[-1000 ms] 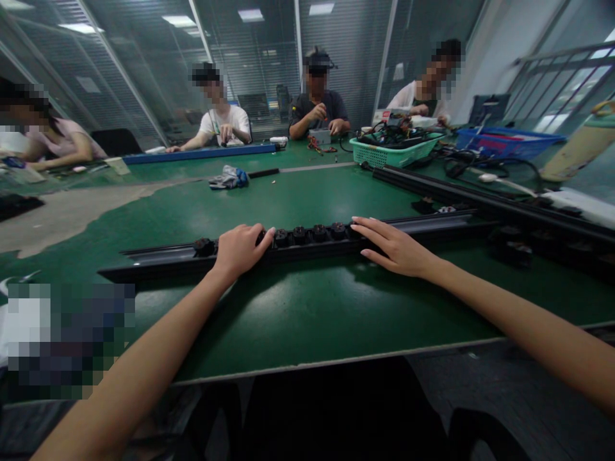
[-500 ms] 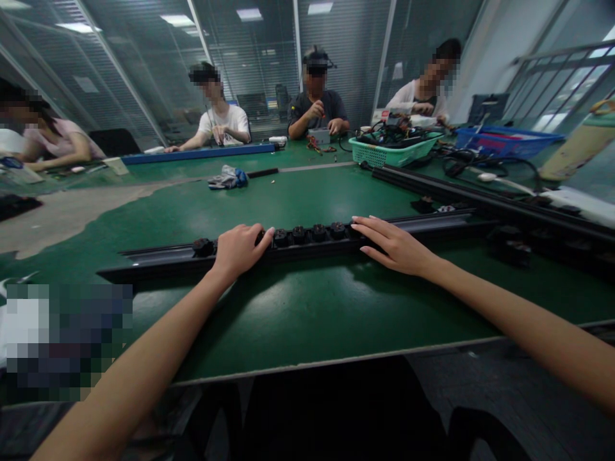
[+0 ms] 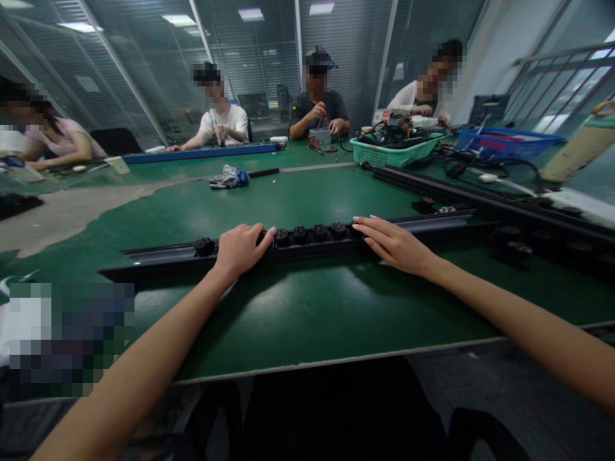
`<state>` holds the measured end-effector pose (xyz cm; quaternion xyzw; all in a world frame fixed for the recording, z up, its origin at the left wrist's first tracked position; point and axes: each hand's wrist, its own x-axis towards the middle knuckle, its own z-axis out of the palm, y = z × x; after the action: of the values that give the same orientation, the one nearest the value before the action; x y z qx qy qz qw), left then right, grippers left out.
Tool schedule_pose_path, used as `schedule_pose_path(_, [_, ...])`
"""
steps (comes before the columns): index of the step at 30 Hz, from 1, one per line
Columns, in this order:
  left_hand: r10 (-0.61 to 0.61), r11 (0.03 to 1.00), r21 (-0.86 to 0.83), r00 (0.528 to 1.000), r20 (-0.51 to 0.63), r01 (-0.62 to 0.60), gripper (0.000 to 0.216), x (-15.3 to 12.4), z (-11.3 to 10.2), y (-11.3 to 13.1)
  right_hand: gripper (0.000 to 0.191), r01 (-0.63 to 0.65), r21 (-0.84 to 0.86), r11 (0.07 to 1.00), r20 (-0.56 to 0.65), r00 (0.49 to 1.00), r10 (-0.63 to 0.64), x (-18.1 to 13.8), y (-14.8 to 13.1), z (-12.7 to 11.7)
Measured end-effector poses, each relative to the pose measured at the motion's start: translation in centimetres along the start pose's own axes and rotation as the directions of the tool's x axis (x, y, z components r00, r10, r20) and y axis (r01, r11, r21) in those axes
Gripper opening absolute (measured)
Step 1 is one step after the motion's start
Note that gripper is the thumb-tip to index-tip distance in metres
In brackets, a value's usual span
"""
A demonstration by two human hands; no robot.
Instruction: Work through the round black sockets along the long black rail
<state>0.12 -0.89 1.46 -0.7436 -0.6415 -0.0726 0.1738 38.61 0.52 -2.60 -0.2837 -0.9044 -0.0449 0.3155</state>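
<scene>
A long black metal channel [image 3: 158,264] lies across the table in front of me. Several black socket modules [image 3: 300,235] sit in a row inside it, between my hands. My left hand [image 3: 243,248] is closed over the channel, its thumb and fingers around a module at the left part of the row. Another module [image 3: 204,246] shows just left of that hand. At the row's right end, the fingertips and thumb of my right hand [image 3: 396,244] close on a socket module, which they partly cover.
Long black rails [image 3: 432,186] lie at the right, with loose black parts [image 3: 514,246] near them. Farther back are a green basket [image 3: 396,152] of cables, a blue basket [image 3: 509,142] and a grey-blue glove [image 3: 229,177]. Several people sit across the green table [image 3: 288,320].
The thumb of my right hand has drawn slightly up toward the row. My left hand and the channel stay nearly where they were.
</scene>
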Motion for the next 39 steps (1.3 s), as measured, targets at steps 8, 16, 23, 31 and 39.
schedule_pose_path(8, [-0.002,1.0,-0.002,1.0,-0.003,0.002,0.069,0.02,-0.02,0.02,0.054,0.039,-0.024,0.999,0.007,0.999,-0.039,-0.24,0.02,0.05])
schedule_pose_path(16, [0.002,1.0,-0.003,1.0,-0.011,-0.002,0.069,0.04,0.15,-0.06,0.064,0.07,-0.066,0.995,0.026,0.997,-0.068,-0.36,0.03,0.08])
schedule_pose_path(23, [-0.005,1.0,-0.02,1.0,-0.006,0.005,0.069,0.05,0.03,-0.02,0.054,0.066,-0.097,0.993,0.028,0.998,-0.063,-0.36,-0.18,0.63])
schedule_pose_path(31, [-0.006,1.0,-0.02,1.0,-0.002,0.006,0.07,-0.03,-0.08,0.06,0.047,0.016,-0.056,0.998,0.019,1.0,-0.015,-0.31,-0.22,0.82])
schedule_pose_path(39, [-0.001,1.0,-0.001,1.0,0.003,0.001,0.07,-0.02,-0.2,0.08,0.047,0.025,-0.067,0.997,0.01,1.0,-0.024,-0.32,-0.18,0.78])
